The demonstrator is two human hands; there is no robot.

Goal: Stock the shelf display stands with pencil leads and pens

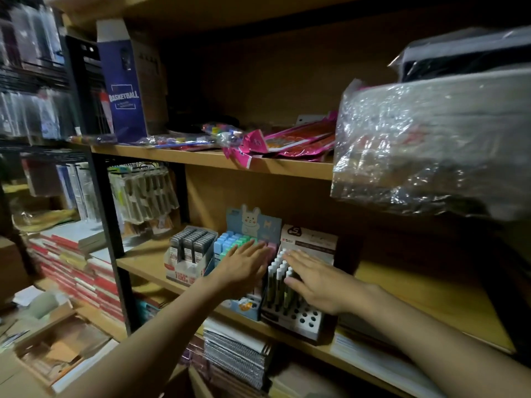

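I am looking at both hands lying flat on the display stands on the wooden shelf (149, 262).

The plastic-wrapped bundle (431, 145) is sitting on the upper board at the right. On the shelf three stands are standing side by side: the pencil lead box (188, 254), the rabbit stand (253, 225) and the pen stand (298, 311). My left hand (244, 268) is resting with straight fingers on the pastel items, holding nothing. My right hand (313, 280) is pressing open on the white-capped pens (277, 271).
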